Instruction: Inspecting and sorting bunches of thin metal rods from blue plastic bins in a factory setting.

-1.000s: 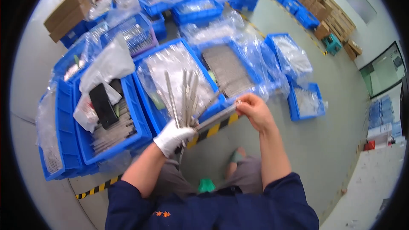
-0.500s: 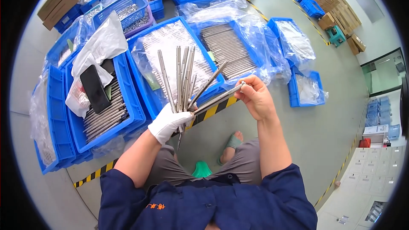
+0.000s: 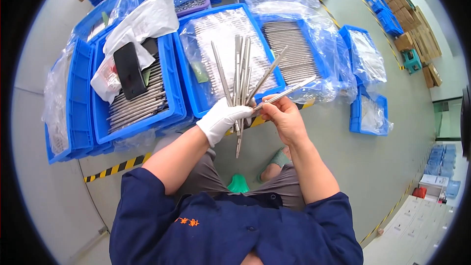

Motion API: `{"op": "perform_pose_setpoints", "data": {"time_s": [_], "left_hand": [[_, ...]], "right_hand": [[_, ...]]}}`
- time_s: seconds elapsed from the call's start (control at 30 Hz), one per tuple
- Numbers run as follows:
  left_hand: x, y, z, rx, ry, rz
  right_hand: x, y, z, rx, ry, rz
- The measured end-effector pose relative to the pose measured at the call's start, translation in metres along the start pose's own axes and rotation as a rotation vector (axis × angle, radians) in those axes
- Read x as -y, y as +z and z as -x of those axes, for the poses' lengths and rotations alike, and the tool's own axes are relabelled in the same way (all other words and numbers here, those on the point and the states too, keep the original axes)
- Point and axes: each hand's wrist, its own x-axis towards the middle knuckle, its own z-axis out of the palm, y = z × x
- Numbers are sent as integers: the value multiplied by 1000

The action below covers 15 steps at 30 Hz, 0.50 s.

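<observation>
i've got a bundle of slim metal rods (image 3: pixel 240 76) fanned out and roughly upright, silvery grey, long and thin. their upper ends spread apart over the blue crate behind, while the lower ends bunch together and poke down below the grip. one single rod (image 3: pixel 284 93) lies apart from the fan, tilted low toward the right, its near end meeting the bundle's base, its far tip pointing up-right.
</observation>
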Motion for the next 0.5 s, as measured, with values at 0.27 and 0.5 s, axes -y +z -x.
{"op": "perform_pose_setpoints", "data": {"time_s": [0.27, 0.5], "left_hand": [[2, -4, -3, 3, -108, 139], [-4, -12, -5, 110, -116, 225]], "right_hand": [[12, -16, -9, -43, -135, -4], [2, -12, -3, 475, 426, -211]]}}
